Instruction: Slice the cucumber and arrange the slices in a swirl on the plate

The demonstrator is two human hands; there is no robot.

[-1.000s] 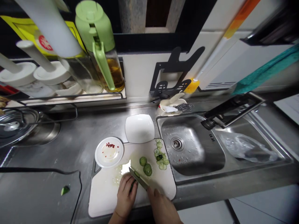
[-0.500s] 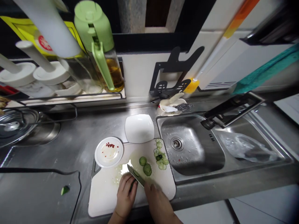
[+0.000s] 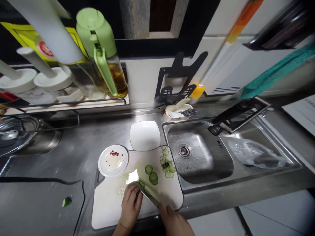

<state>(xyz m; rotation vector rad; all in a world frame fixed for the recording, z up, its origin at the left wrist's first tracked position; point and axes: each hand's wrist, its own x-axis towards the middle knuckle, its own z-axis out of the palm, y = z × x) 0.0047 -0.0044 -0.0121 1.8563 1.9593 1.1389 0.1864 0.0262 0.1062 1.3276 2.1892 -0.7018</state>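
Left hand point(image 3: 131, 205): over the board's point(image 3: 105, 207) near half, fingers curled round the cucumber point(image 3: 136, 196); fingertips are best tucked back from the edge.
Cucumber: on the board, mostly hidden by that hand; a steady press should stop rolling.
Knife point(image 3: 150, 197): slanting over the board, just beside the left fingers; even spacing suits.
Slices point(image 3: 153, 178): on the board's right half.
Right hand point(image 3: 173, 219): at the board's near edge, closed on the knife.
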